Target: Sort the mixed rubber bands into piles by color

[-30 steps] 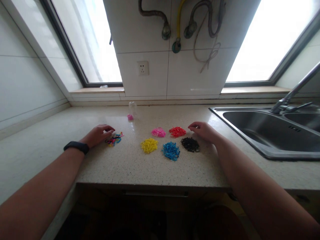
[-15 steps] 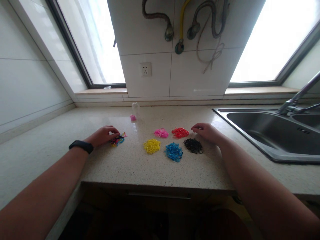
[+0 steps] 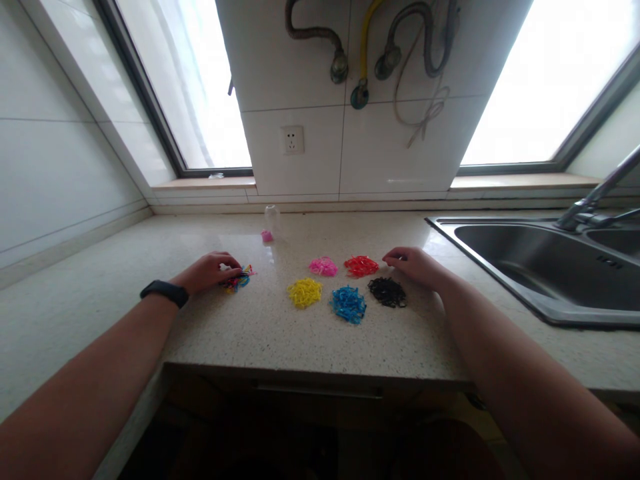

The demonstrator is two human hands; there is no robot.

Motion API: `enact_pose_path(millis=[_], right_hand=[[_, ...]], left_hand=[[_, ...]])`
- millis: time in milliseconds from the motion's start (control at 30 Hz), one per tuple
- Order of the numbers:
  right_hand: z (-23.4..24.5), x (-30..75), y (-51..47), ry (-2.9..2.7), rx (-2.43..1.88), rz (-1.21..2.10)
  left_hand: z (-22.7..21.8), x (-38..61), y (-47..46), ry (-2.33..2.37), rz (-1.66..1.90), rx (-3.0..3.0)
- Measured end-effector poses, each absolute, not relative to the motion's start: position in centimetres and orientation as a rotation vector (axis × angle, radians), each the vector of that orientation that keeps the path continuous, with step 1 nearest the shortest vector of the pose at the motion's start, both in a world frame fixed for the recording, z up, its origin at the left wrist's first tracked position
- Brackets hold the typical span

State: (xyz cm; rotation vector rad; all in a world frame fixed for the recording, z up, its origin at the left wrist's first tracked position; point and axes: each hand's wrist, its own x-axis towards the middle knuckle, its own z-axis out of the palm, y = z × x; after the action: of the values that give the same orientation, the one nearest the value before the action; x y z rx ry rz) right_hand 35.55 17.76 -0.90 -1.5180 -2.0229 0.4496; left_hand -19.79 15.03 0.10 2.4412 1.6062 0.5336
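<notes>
At the far left of our view we see a dark wristband [image 3: 165, 292] and, ahead of it, the left hand [image 3: 216, 270], low over the counter [image 3: 240, 340] with its fingertips at a mixed pile [image 3: 240, 281] of small coloured pieces; the thumb and fingers curve toward each other, perhaps to suit such tiny items, but we cannot tell whether they pinch one. Behind, nearer the wall, stands a clear container [image 3: 271, 217] with something pink [image 3: 267, 236] at its foot, set back probably to leave the front free for the arms. Next come a yellow pile [image 3: 305, 293], a pink pile [image 3: 323, 267], a blue pile [image 3: 349, 305], a red pile [image 3: 361, 266] and a black pile [image 3: 387, 292], apart from one another, we judge, so the colours do not mingle. Just beside the red and behind the black rests the right hand [image 3: 411, 262], fingers curled; we cannot tell whether the tips meet or hold anything. Its place near the sink [image 3: 575, 316] seems merely a comfortable resting spot.
</notes>
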Motion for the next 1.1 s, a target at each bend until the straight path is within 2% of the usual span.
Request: enact_pose_path(millis=[1100], right_hand=[[-0.49, 35.46, 17.6, -2.058, -1.567, 0.461]], left_hand=[[0.04, -19.02, 15.22, 1.64, 0.552, 2.531]])
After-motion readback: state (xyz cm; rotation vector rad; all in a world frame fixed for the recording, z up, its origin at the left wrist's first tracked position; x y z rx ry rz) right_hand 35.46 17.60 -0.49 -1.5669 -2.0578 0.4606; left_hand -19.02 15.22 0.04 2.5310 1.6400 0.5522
